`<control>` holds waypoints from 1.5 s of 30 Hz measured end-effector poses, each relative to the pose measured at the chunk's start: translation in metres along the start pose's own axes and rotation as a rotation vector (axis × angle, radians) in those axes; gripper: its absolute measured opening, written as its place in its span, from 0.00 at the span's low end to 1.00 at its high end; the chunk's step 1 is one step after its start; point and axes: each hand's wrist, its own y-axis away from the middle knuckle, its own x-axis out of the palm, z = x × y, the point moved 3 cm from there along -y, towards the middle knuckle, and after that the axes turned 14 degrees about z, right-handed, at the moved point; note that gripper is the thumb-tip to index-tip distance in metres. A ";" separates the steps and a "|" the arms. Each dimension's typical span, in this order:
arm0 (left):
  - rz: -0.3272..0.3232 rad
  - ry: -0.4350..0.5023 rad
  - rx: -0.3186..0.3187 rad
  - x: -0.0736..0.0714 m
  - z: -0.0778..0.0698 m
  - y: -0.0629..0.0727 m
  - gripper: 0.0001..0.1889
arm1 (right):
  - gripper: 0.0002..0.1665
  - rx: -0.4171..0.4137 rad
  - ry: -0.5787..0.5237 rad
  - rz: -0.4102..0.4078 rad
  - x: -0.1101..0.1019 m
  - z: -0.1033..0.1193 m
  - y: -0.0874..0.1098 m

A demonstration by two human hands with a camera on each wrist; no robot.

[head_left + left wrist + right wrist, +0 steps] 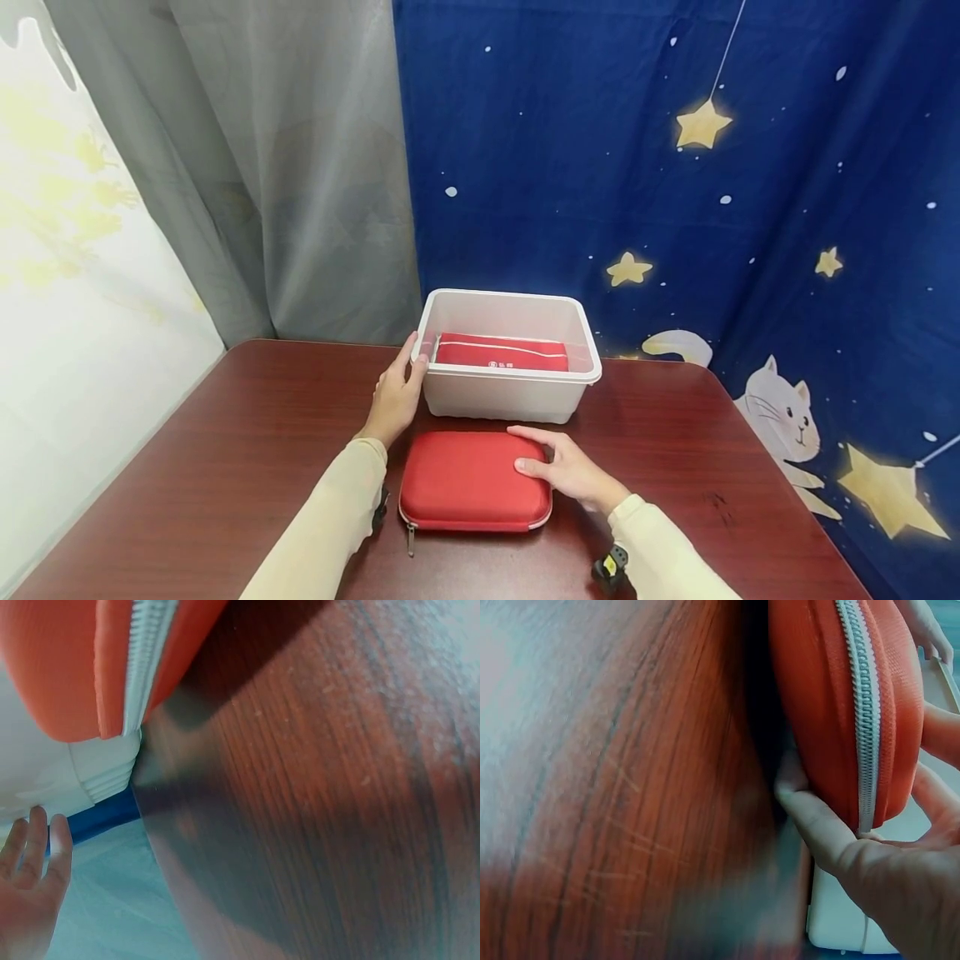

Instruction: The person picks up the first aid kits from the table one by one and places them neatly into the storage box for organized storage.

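A red zippered hard case (476,479) lies on the table in front of a white plastic bin (502,396). My right hand (573,471) grips the case at its far right corner. Its thumb lies on the lid, and in the right wrist view a finger (821,825) reaches beneath the case. At the bin's left front corner, my left hand (397,396) touches the rim and side with extended fingers, seen against the wall in the left wrist view. Inside the bin sits a red pouch (502,350) with white piping and a small white print; its lower part is hidden.
The dark red wooden table (300,417) has rounded far corners. Behind it hang a grey curtain (330,167) and a blue curtain (525,125) with stars and a cat. The case's zipper pull (410,540) hangs at its near left corner.
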 end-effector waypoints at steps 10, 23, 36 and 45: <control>-0.006 -0.006 0.004 0.000 -0.001 0.000 0.30 | 0.36 0.018 -0.095 -0.042 -0.005 -0.003 0.009; 0.007 -0.009 -0.002 -0.001 -0.001 0.002 0.30 | 0.38 0.027 -0.169 -0.022 -0.017 0.001 0.018; 0.009 -0.010 0.003 -0.001 -0.004 0.001 0.30 | 0.36 -0.085 -0.111 -0.001 -0.026 0.031 0.034; 0.001 -0.016 0.007 -0.002 -0.003 0.001 0.30 | 0.36 -0.104 -0.093 -0.042 -0.032 0.048 0.042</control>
